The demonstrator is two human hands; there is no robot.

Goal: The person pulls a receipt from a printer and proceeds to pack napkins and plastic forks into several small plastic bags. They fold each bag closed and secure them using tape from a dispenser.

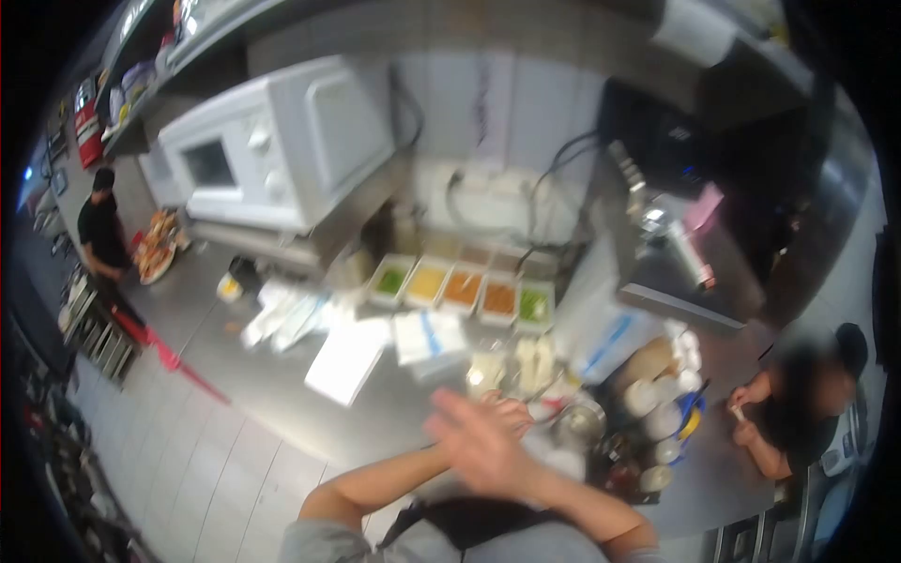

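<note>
My right hand (483, 446) is raised over the steel counter in front of my body, palm side showing, fingers stretched out and blurred by motion. Behind it, partly covered, my left hand (510, 413) reaches in from the left; its fingers are too hidden and smeared to read. Just beyond both hands lie pale food pieces (535, 364) and a pale lump (486, 371). A round metal bowl (579, 424) stands to the right of my hands. To the left are a white flat sheet (347, 361) and a white packet with a blue stripe (427, 338).
Several white tubs (462, 288) of chopped food line the back. A white microwave (282, 145) sits on a raised shelf. Jars and lids (657, 413) crowd the right. One person (812, 403) works at right, another (105, 230) at far left near a food plate (158, 263).
</note>
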